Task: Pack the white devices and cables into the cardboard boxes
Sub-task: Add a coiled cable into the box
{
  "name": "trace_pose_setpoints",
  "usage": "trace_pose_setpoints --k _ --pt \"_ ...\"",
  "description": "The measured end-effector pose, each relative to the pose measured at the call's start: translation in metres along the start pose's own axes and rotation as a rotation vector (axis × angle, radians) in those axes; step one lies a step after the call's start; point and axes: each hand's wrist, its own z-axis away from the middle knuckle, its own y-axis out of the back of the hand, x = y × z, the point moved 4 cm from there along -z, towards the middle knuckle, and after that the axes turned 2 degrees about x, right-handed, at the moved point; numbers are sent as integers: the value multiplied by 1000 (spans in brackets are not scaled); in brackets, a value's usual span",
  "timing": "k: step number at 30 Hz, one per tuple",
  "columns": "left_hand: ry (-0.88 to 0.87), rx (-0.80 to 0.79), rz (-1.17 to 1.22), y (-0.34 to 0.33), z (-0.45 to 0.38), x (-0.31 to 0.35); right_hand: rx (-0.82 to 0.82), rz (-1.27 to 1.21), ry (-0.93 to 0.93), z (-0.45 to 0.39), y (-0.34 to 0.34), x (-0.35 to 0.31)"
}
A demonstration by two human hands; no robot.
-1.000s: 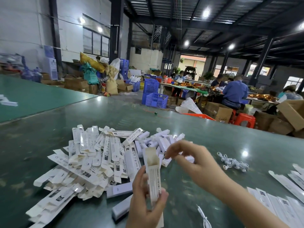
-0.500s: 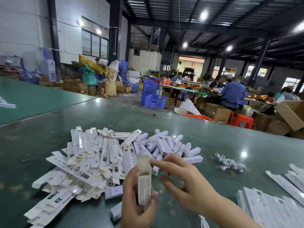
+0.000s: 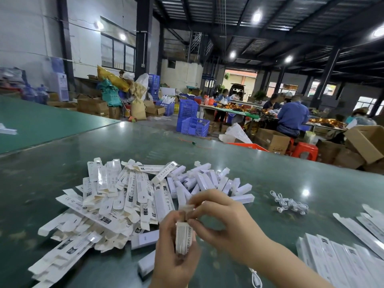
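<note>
Closing the flap on one slim carton

Holding the narrow box (image 3: 184, 239) upright, the left hand (image 3: 174, 252) wrapped its lower half while the right hand (image 3: 226, 221) pinched the top flap. It stood just in front of the flat-carton pile (image 3: 108, 204). Light, thin card probably creases easily; gripping the long edges looked safest.

Lettering runs along the side of the narrow box (image 3: 184, 239) held upright, too blurred to read for certain. Left of that box, flat cartons in the heap (image 3: 108, 202) carry a "CE" mark and "RoHS"; their other small print and barcodes stay illegible
</note>
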Motion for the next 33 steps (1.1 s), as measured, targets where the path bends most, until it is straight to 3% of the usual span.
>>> trace_pose_setpoints --k 3,7,10,21,27,33 --pt "3 -19 -9 2 3 -10 39 -61 4 3 -2 0" --pt "6 -12 -58 3 13 -28 80 -347 -279 6 -2 10" --pt "2 -15 -58 3 15 -39 43 -443 -382 4 -5 15" --pt "152 -1 58 4 18 -50 -1 -323 -359 1 -3 9" --pt "80 5 -24 6 14 -47 -1 -228 -322 -1 -2 6" --pt "-2 10 -67 5 12 -35 -112 -128 -217 9 -5 -2"
